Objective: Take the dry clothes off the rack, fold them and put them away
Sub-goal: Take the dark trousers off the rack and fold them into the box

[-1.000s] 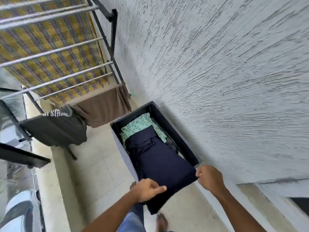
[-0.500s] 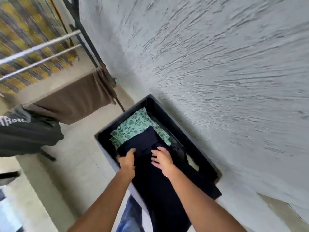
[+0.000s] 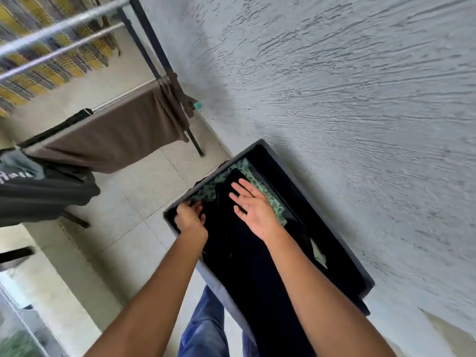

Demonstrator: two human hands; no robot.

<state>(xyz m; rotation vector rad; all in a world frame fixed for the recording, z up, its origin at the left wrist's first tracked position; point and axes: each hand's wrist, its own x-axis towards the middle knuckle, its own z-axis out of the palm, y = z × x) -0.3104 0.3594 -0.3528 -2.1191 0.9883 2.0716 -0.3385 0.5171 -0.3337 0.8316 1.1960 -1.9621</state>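
left hand [image 3: 190, 219]: shifted to left edge of navy garment [image 3: 244, 266], fingers curled on it | right hand [image 3: 253, 206]: turned palm-up, fingers spread, empty, farther into box [image 3: 296, 191]

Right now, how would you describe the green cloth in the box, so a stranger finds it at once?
Find the rough grey wall; a dark open box stands at its foot. At the box's far end lies the green cloth, partly hidden by a navy garment and the right hand. It alone carries a leaf print; the garment over it is plain.
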